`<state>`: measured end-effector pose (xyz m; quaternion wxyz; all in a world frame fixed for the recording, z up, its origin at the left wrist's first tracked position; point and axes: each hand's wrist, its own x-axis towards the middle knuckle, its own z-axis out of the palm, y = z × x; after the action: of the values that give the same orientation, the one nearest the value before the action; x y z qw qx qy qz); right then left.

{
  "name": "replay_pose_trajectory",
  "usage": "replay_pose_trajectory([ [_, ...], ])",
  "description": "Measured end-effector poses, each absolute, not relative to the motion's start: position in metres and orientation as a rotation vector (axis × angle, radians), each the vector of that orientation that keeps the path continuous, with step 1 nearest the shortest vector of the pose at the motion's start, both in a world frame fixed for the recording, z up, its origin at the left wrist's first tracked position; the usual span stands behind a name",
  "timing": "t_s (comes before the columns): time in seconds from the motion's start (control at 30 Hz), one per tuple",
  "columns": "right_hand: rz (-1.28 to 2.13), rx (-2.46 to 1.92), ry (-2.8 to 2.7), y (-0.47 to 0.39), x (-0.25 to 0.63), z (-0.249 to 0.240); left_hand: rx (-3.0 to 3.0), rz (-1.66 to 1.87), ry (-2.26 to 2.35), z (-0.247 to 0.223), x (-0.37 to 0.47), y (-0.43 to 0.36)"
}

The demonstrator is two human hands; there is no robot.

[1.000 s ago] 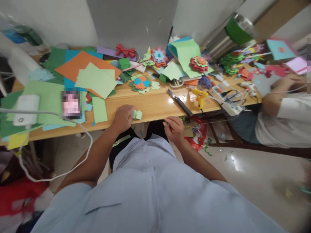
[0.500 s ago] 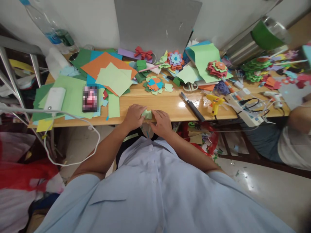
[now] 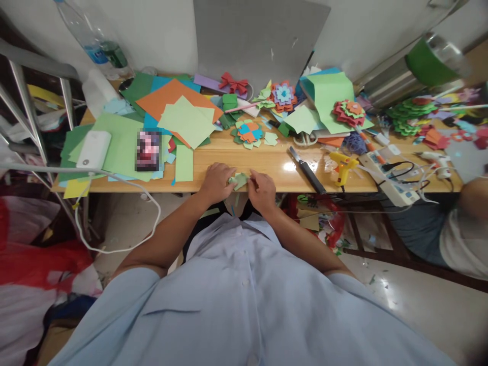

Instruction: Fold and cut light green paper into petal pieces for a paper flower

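A small light-green paper piece (image 3: 240, 180) with cut, folded edges is held between my hands at the table's front edge. My left hand (image 3: 218, 183) is closed on its left end, thumb and fingers pinching it. At its right end, my right hand (image 3: 262, 189) has thumb and fingertips pinched on the paper. Beyond them lies a layered paper flower (image 3: 249, 132) in green, orange and blue, with a small light-green cut piece (image 3: 271, 139) beside it. A light-green paper strip (image 3: 184, 163) lies left of my left hand.
To the right lie a black-handled cutter (image 3: 308, 172), a yellow glue gun (image 3: 343, 168) and a power strip (image 3: 392, 180) with cables. Coloured sheets (image 3: 122, 142), a white power bank (image 3: 93, 150) and a phone (image 3: 148, 151) cover the left side. A person's arm (image 3: 475, 198) is at far right.
My hands have drawn slightly apart, and more of the light-green paper shows flat between them. The whole view has shifted a little.
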<state>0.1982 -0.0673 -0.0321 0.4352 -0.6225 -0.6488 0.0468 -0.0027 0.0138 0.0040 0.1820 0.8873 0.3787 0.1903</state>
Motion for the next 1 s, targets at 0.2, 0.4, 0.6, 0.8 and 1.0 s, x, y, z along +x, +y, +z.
replay_pose_trajectory([
  [0.2, 0.305, -1.488, -1.294, -0.069, 0.197, -0.027, 2.149, 0.745, 1.044, 0.006, 0.009, 0.007],
  [0.4, 0.502, -1.417, -1.073, -0.074, 0.197, -0.013, 1.604, 0.785, 0.985, 0.011, 0.023, 0.006],
  [0.6, 0.716, -1.330, -0.877, -0.074, 0.203, -0.020, 1.358, 0.754, 0.923, 0.017, 0.033, 0.003],
  [0.8, 0.844, -1.394, -0.804, -0.077, 0.213, -0.022, 1.430, 0.687, 1.012, 0.015, 0.039, 0.002],
  [1.0, 0.608, -1.515, -0.867, -0.119, 0.226, -0.009, 1.451, 0.604, 1.121, 0.012, 0.042, 0.007],
])
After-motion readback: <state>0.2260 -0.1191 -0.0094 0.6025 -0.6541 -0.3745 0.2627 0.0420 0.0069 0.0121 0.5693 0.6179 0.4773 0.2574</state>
